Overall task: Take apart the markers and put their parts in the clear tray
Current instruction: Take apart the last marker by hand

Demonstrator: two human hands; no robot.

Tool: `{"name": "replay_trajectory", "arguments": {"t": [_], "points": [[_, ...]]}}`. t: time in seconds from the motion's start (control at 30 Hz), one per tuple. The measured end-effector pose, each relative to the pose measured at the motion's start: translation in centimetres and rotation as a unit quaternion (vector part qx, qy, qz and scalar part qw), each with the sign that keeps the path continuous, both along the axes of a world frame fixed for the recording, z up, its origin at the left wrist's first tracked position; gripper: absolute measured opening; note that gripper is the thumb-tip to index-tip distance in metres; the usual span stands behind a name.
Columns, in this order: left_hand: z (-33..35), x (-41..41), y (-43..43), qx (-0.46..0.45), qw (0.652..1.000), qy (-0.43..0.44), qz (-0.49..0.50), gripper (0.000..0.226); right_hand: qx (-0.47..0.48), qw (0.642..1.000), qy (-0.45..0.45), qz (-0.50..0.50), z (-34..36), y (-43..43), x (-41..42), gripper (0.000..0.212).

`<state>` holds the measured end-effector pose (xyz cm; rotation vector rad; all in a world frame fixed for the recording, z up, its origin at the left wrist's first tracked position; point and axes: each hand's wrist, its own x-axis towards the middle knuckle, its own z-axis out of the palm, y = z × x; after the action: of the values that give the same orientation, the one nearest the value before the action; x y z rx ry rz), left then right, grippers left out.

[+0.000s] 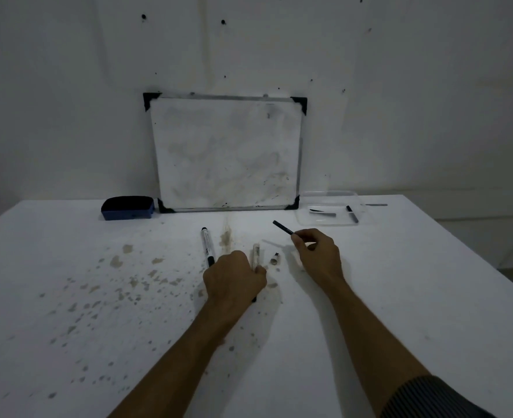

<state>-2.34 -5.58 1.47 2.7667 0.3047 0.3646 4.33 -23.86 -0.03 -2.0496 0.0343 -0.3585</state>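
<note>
My right hand [317,254] pinches the dark ink core [283,227], next bound for the clear tray [305,220] at the bench's far right, while my left hand [234,277] grips the emptied barrel [256,257].

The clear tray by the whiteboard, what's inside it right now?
The clear tray holds two dark marker parts: one lying left, one right. Its glare may hide smaller parts.
</note>
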Motion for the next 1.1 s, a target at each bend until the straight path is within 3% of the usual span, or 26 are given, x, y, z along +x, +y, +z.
{"name": "replay_trajectory", "arguments": {"t": [0.1, 0.2, 0.33, 0.47, 0.63, 0.77, 0.83, 1.0, 1.1], "points": [[0.2, -0.7, 0.9, -0.037, 0.999, -0.003, -0.002, 0.046, 0.070, 0.997, -0.024, 0.021, 0.3, -0.5, -0.9, 0.015], [1.0, -0.9, 2.5, -0.148, 0.987, -0.019, -0.053, 0.046, 0.167, 0.985, -0.026, 0.036, 0.7, -0.6, -1.5, 0.004], [2.6, -0.2, 4.0, -0.290, 0.943, -0.082, -0.139, 0.031, 0.339, 0.938, 0.034, 0.066, 2.2, 0.9, -1.1, 0.011], [0.8, -0.7, 4.5, -0.379, 0.901, -0.130, -0.165, 0.026, 0.397, 0.915, 0.025, 0.072, 1.4, 3.3, -0.6, 0.015], [-1.3, -0.5, 3.2, -0.365, 0.898, -0.148, -0.194, 0.026, 0.436, 0.895, 0.044, 0.081, 0.3, 3.1, 0.8, 0.014], [-1.7, 0.5, 3.4, -0.281, 0.925, -0.144, -0.210, 0.037, 0.508, 0.851, 0.089, 0.100, -0.1, 3.2, 1.4, 0.011], [-1.9, 0.5, 3.6, -0.300, 0.923, -0.141, -0.194, 0.033, 0.533, 0.832, 0.098, 0.116, 0.1, 3.2, 1.5, 0.014], [-1.8, 1.0, 5.1, -0.343, 0.911, -0.108, -0.200, 0.027, 0.498, 0.840, 0.103, 0.190, 0.7, 3.3, 1.0, 0.014], [-1.3, 1.0, 5.4, -0.420, 0.877, -0.080, -0.220, 0.026, 0.495, 0.844, 0.090, 0.186, 0.9, 4.2, 0.6, 0.015]]}}
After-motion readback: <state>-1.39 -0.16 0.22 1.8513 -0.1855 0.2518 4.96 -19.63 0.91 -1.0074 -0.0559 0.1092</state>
